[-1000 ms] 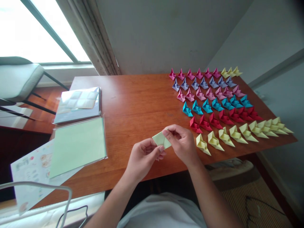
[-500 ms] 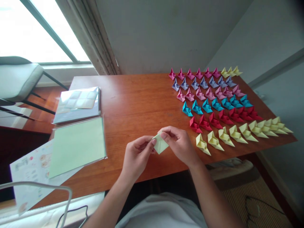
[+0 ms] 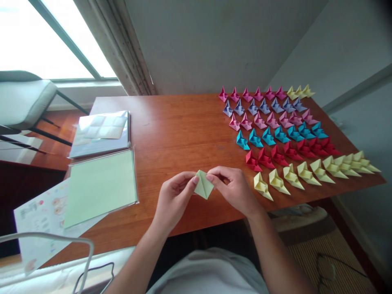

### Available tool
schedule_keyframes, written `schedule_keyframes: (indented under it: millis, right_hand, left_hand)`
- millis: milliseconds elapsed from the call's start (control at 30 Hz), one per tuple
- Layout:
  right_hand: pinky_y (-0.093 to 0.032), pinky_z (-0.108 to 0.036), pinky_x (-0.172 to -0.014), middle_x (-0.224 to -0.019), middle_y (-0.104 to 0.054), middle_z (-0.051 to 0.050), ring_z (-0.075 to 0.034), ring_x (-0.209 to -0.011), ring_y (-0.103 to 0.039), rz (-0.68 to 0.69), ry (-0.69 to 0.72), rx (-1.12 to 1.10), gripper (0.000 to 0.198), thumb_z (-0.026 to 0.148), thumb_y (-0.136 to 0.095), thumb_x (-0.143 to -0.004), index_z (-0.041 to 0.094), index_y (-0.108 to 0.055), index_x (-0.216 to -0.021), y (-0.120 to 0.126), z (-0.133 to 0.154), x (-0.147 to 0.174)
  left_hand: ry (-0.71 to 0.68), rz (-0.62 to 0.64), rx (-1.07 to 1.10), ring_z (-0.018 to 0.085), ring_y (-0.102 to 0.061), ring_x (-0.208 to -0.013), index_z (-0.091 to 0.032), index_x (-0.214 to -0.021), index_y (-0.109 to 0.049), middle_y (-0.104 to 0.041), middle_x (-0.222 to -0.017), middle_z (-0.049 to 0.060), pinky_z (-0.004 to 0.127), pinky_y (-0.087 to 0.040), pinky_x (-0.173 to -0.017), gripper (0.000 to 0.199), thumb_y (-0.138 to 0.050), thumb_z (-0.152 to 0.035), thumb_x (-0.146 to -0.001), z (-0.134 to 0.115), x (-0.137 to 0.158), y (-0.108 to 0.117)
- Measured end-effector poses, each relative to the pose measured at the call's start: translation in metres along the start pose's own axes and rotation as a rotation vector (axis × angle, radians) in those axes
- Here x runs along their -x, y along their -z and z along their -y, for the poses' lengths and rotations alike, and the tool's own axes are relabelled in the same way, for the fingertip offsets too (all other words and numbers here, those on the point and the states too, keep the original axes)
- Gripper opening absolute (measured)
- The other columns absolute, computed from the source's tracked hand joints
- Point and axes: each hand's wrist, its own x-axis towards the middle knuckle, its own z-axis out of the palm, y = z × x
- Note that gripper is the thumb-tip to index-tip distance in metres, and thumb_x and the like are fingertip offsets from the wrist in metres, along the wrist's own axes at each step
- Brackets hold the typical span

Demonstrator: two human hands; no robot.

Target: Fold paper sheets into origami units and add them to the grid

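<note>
A small pale green piece of folded paper (image 3: 204, 185) is held up near the table's front edge, diamond-shaped with a crease down its middle. My left hand (image 3: 177, 194) pinches its left corner, thumb on the near face. On the opposite corner, my right hand (image 3: 230, 188) grips with thumb and fingers. The fingertips behind the paper are hidden. Just right of my right hand begins a row of pale yellow folded paper boats (image 3: 261, 185). Behind it stand rows of red boats (image 3: 252, 160), blue boats (image 3: 242, 140), pink boats (image 3: 234, 122), purple boats (image 3: 227, 108) and magenta boats (image 3: 223, 94).
On the left of the wooden table (image 3: 165, 134) lies a pack of light green paper (image 3: 101, 188), partly over a printed sheet (image 3: 39, 228). Behind it is another plastic-wrapped pack (image 3: 101, 149). A white metal rail (image 3: 61, 237) rises at the lower left; a chair (image 3: 27, 98) stands by the window.
My fingers have shifted out to the paper's side corners, so more of its face and its middle crease now shows. The view has moved slightly; the boats stay in their rows.
</note>
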Motion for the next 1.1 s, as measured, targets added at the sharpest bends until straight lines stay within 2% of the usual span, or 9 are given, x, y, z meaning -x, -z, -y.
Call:
schedule_keyframes:
  millis: [167, 400, 500, 600, 667, 767, 867, 967, 1100]
  right_hand:
    - [-0.041, -0.023, -0.059, -0.073, -0.066, 0.001, -0.012, -0.065, -0.058, 0.067, 0.019, 0.033, 0.016, 0.027, -0.06, -0.095, 0.019, -0.068, -0.084, 0.0, 0.002, 0.001]
    - [-0.044, -0.024, -0.063, -0.079, -0.069, 0.001, -0.013, -0.071, -0.062, 0.04, 0.063, 0.055, 0.011, 0.02, -0.062, -0.093, 0.019, -0.069, -0.085, -0.007, -0.003, -0.002]
    - [-0.044, -0.025, -0.065, -0.08, -0.07, 0.0, -0.014, -0.072, -0.062, 0.031, 0.079, 0.112, 0.012, 0.02, -0.062, -0.094, 0.02, -0.07, -0.086, -0.008, -0.008, -0.003]
    - [-0.046, -0.027, -0.071, -0.08, -0.07, 0.0, -0.016, -0.076, -0.062, 0.012, 0.116, 0.213, 0.011, 0.019, -0.063, -0.094, 0.021, -0.071, -0.086, -0.01, -0.015, -0.004]
    - [-0.046, -0.029, -0.075, -0.081, -0.07, 0.0, -0.017, -0.079, -0.061, -0.007, 0.147, 0.295, 0.011, 0.018, -0.064, -0.094, 0.021, -0.071, -0.086, -0.012, -0.019, -0.005]
    - [-0.047, -0.031, -0.078, -0.081, -0.07, -0.002, -0.018, -0.081, -0.059, -0.032, 0.188, 0.407, 0.012, 0.019, -0.063, -0.095, 0.021, -0.07, -0.086, -0.016, -0.023, -0.006]
    - [-0.048, -0.033, -0.082, -0.084, -0.069, -0.004, -0.021, -0.086, -0.058, -0.058, 0.234, 0.505, 0.012, 0.022, -0.062, -0.096, 0.021, -0.07, -0.087, -0.019, -0.025, -0.005]
    - [-0.049, -0.035, -0.084, -0.089, -0.067, -0.005, -0.021, -0.088, -0.058, -0.083, 0.256, 0.548, 0.009, 0.022, -0.061, -0.096, 0.02, -0.07, -0.094, -0.017, -0.027, -0.003]
    - [-0.049, -0.034, -0.083, -0.09, -0.066, -0.005, -0.02, -0.088, -0.058, -0.066, 0.265, 0.516, 0.011, 0.018, -0.057, -0.098, 0.02, -0.068, -0.098, -0.009, -0.031, 0.006]
  left_hand:
    - [-0.067, 0.004, -0.153, 0.014, -0.064, -0.07, -0.016, -0.084, -0.075, -0.073, -0.078, 0.003, 0.021, -0.051, -0.064, 0.022, -0.071, -0.037, -0.086, 0.007, -0.001, 0.005]
    - [-0.171, 0.096, -0.414, 0.013, -0.063, -0.064, -0.016, -0.084, -0.072, -0.072, -0.072, 0.001, 0.021, -0.05, -0.061, 0.019, -0.063, -0.031, -0.092, 0.014, -0.003, 0.008]
    - [-0.302, 0.063, -0.659, 0.012, -0.064, -0.064, -0.018, -0.093, -0.071, -0.073, -0.078, 0.0, 0.021, -0.05, -0.062, 0.014, -0.058, -0.024, -0.095, 0.017, -0.002, 0.008]
    - [-0.518, -0.089, -0.939, 0.017, -0.068, -0.082, -0.018, -0.112, -0.067, -0.074, -0.098, 0.005, 0.026, -0.053, -0.073, 0.019, -0.058, -0.02, -0.095, 0.023, 0.001, 0.007]
    - [-0.659, -0.145, -1.071, 0.021, -0.066, -0.093, -0.017, -0.114, -0.065, -0.071, -0.106, 0.009, 0.031, -0.053, -0.081, 0.021, -0.059, -0.018, -0.094, 0.027, 0.003, 0.006]
    - [-0.813, 0.002, -1.13, 0.021, -0.062, -0.089, -0.016, -0.105, -0.066, -0.069, -0.102, 0.009, 0.033, -0.053, -0.082, 0.018, -0.054, -0.009, -0.094, 0.031, 0.005, 0.006]
    - [-0.847, 0.175, -1.169, 0.021, -0.062, -0.089, -0.014, -0.105, -0.066, -0.069, -0.102, 0.009, 0.034, -0.055, -0.082, 0.023, -0.047, -0.005, -0.095, 0.032, 0.006, 0.008]
    - [-0.835, 0.222, -1.201, 0.021, -0.062, -0.089, -0.013, -0.106, -0.066, -0.069, -0.1, 0.009, 0.035, -0.056, -0.083, 0.022, -0.047, -0.007, -0.096, 0.033, 0.005, 0.008]
    - [-0.817, 0.209, -1.179, 0.02, -0.062, -0.087, -0.013, -0.101, -0.066, -0.069, -0.098, 0.008, 0.033, -0.057, -0.081, 0.018, -0.049, -0.01, -0.097, 0.034, 0.003, 0.009]
